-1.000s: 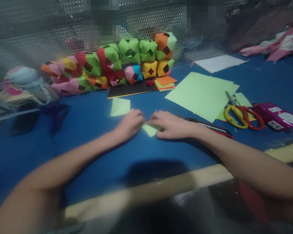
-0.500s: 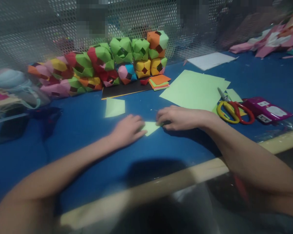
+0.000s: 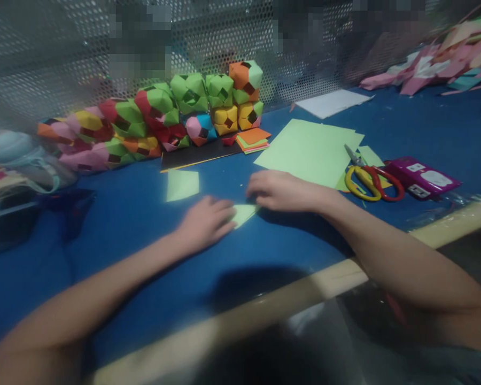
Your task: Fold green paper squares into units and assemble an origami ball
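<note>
A small folded light-green paper (image 3: 244, 214) lies on the blue tabletop between my hands. At its left end my left hand (image 3: 208, 223) presses down, fingers close together on the paper and slightly blurred. My right hand (image 3: 281, 191) curls at the paper's right tip, its fingertips partly hidden behind the knuckles. Just beyond my left hand rests a small light-green paper square (image 3: 183, 185). Past my right hand lie larger light-green sheets (image 3: 308, 151).
Folded paper cubes (image 3: 188, 93) stand stacked along the perforated metal panel (image 3: 208, 37). Small coloured squares (image 3: 253, 140) sit on a black sheet (image 3: 200, 154). Scissors (image 3: 371, 179) and a purple packet (image 3: 425, 177) lie right. A white sheet (image 3: 332, 102) is behind.
The whole view has shifted slightly left. My right fingers have moved a little along the folded paper's right tip, and the paper shows narrower. My left hand stays on its left end.
</note>
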